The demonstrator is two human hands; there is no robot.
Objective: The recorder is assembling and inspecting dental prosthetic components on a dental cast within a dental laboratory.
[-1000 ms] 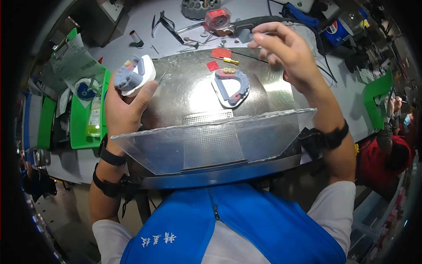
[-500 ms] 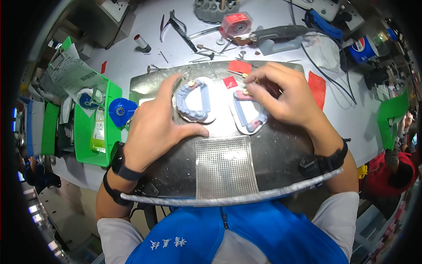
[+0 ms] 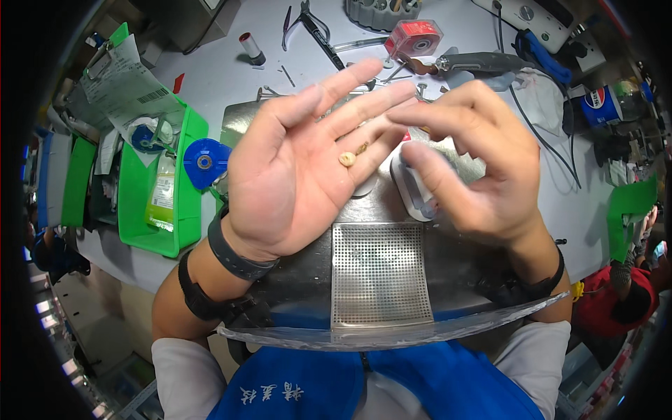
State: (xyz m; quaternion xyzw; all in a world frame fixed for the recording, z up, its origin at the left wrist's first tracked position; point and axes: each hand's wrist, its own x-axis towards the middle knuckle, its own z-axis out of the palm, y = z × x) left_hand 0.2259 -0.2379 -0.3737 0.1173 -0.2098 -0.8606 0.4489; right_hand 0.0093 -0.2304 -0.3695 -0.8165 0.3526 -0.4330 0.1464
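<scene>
Two small brass-coloured parts [image 3: 353, 154] already picked up and resting on the fingers of the left hand [image 3: 308, 161], palm up and spread flat above the perforated metal plate [image 3: 379, 274]. Right hand [image 3: 476, 168] beside it, fingers curled loosely and holding nothing (as far as can be told), over a white dental model [image 3: 413, 189] just beyond the plate. Seating the parts seems left to do.

a green bin [image 3: 150, 210], blue disc [image 3: 204, 162], red tape box [image 3: 414, 36] and pliers [image 3: 313, 24] lie about.

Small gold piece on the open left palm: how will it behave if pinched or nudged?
Gold piece looks tiny and rounded, lying loose on the flat left hand, so it is probably very light and apt to roll off. Its shine suggests hard, slippery metal; the right hand fingers would likely need a fingertip pinch.
</scene>
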